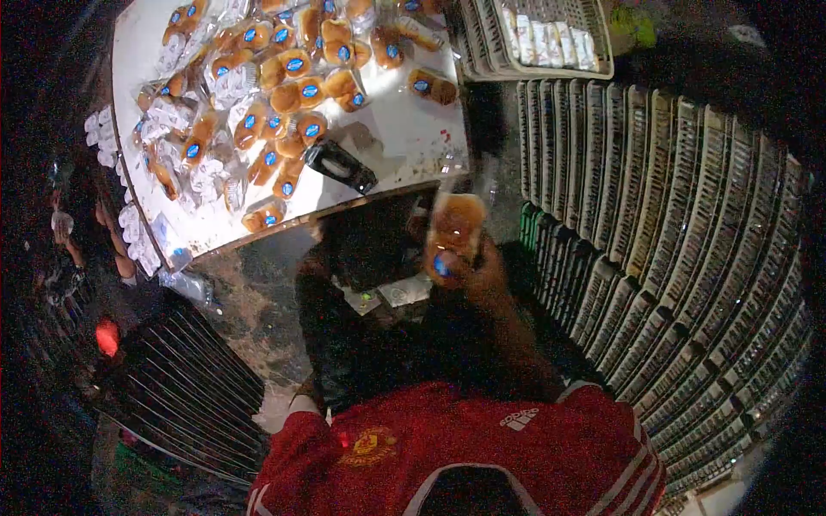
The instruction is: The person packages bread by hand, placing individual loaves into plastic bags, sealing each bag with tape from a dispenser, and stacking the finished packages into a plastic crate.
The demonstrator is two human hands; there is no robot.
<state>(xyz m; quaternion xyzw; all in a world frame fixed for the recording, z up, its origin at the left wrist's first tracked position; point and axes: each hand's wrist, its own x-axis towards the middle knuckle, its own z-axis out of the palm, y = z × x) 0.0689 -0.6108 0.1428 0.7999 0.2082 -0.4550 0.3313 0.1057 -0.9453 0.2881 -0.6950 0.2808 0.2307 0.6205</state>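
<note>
My right hand (483, 273) is closed around a packaged bun (458, 222), holding it upright just off the table's front edge. The bun is golden brown in a clear wrapper with a blue oval label near its lower end, and the loose wrapper end sticks up at the top. My left hand is lost in the dark over my lap, so I cannot tell what its fingers do. On the white table (404, 150), many similar wrapped buns (297, 95) lie in a loose spread. A black oblong tool (342, 168) lies close to the front edge.
Stacked plastic crates (654, 189) line the right side. A cream crate (551, 39) with white packets stands at the back right. White wrapped items (133, 224) sit along the table's left edge. A dark slatted crate (189, 387) and a red light (107, 338) are at lower left.
</note>
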